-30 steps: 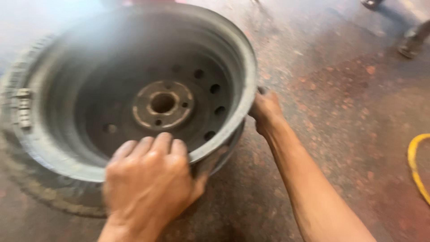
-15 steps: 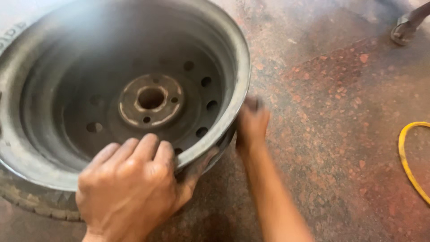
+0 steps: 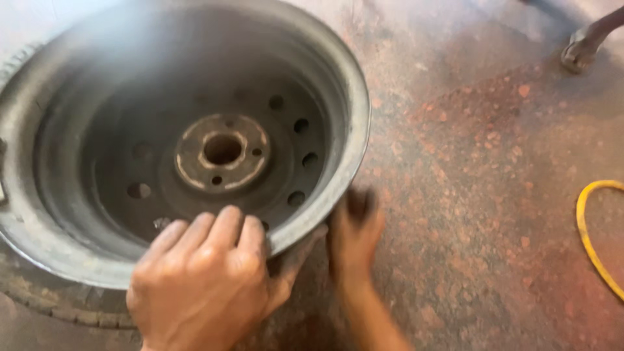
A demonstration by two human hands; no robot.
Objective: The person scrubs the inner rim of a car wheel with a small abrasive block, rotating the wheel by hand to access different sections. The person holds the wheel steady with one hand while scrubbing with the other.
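A worn concrete floor, grey with a mottled reddish-brown stain spread across its middle and right part, carries everything in view. Lying flat on it at the left side is a grey steel wheel rim, dish-shaped and open side up, with a round rusty hub at its centre, a ring of small bolt holes around the centre bore and larger round vent holes in the dark disc around that. A black rubber tyre with a ribbed tread shows under the rim along its lower left edge (only a narrow arc of it is visible). The left hand is curled over the near lip of the rim, four fingers hooked inside the dish and the thumb pressed against the outside below the lip, so it grips the rim's edge. The right hand is low at the rim's lower right edge, just beside or against the outside wall, but it is motion-blurred and how far its fingers are closed cannot be told. At the right edge of the floor lies a curved yellow hose, well apart from the rim. In the far right corner a dark metal foot of some stand or tool rests on the floor.
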